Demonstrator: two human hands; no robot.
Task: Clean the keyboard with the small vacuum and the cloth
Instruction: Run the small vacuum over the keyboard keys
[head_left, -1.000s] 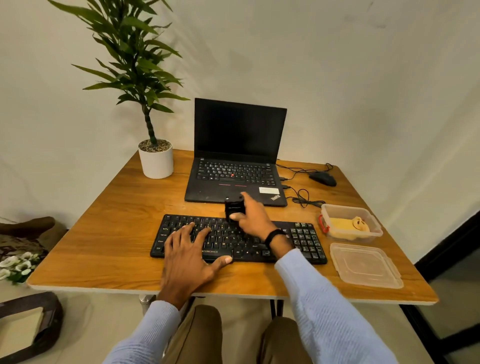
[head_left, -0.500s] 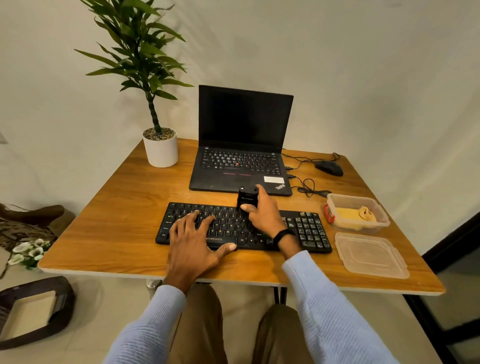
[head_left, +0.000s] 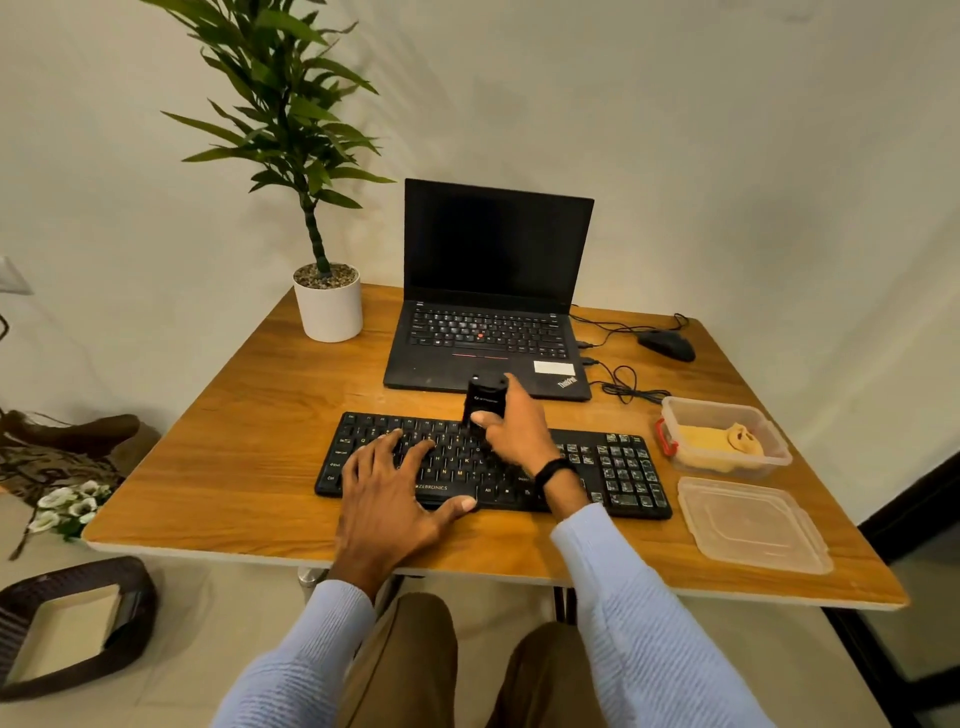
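Hands: two, left hand (head_left: 387, 499), right hand (head_left: 517, 436). One black rectangular keyboard (head_left: 613, 467). One small black cylindrical vacuum (head_left: 485, 397). One yellow cloth (head_left: 709, 441). One black laptop (head_left: 493, 291). One black mouse (head_left: 666, 344). One clear plastic tub (head_left: 775, 448), one clear lid (head_left: 753, 525). One white-potted plant (head_left: 328, 306).

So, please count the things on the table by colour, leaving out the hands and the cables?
Black: 4 (laptop, keyboard, mouse, small vacuum)
White: 1 (plant pot)
Clear plastic: 2 (box, lid)
Yellow: 1 (cloth in the box)
Total: 8
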